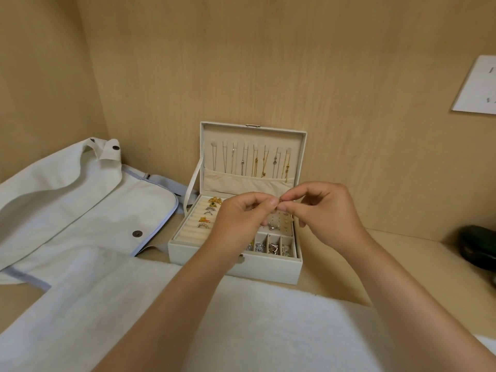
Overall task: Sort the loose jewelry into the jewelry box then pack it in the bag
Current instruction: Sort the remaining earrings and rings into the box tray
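Over a fluffy white cloth (268, 318), the left hand (241, 214) and right hand (326, 210) together pinch one tiny metallic jewelry piece (280, 201). They hold it above the open cream rectangular jewelry box (268, 267). A white canvas bag with grey trim (80, 200) lies just left of the box.

Only the person's bare hands and forearms show. The left hand (241, 213) and the right hand (324, 210) are uncovered, and the fingernails (274, 202) that can be seen are cut short and plain. The left forearm (171, 304) and the right forearm (418, 299) are bare along all their visible length, wrists included, smooth and slender.
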The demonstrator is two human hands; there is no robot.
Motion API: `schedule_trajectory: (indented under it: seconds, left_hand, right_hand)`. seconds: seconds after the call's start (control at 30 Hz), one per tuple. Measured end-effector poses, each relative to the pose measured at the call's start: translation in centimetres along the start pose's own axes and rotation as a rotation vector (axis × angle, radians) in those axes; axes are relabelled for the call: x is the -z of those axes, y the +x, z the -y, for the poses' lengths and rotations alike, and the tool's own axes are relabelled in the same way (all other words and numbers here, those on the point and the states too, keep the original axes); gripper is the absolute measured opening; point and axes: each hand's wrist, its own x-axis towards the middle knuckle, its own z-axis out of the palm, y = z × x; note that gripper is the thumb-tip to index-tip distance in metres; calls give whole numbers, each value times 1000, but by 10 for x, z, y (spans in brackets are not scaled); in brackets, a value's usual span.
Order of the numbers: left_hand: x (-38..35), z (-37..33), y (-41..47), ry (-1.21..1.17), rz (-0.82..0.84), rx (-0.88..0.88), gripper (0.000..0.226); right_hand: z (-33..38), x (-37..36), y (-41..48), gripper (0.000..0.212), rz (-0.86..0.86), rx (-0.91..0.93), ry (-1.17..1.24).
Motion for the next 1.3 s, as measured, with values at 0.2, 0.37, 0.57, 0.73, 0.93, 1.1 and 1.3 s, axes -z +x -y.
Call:
schedule_trajectory:
  seconds: [0.2,0.37,0.57,0.73,0.93,1.1,1.3]
  left_hand:
    - [0,3,1,103,5,-39,14]
    - [5,13,5,556,33,-181,19]
    - [14,34,10,1055,196,-271,47]
    - [12,40,12,1095,196,-296,54]
    - [12,42,12,1067,182,-302,53]
    - [12,44,12,1064,178,-310,52]
    - [13,42,12,1035,178,-312,52]
  right_hand:
    - [-6,-1,0,10,38,-31,24]
    - [-24,7,2,12,58,-82,-192]
    - [-42,9,-2,19,180,-59,-682]
    - [-40,7,-3,24,191,-10,-753]
    - [-41,7,-3,10,222,21,-786]
    - [-45,11,0,8,261,-9,-723]
    - [-44,12,1,6,244,-24,-661]
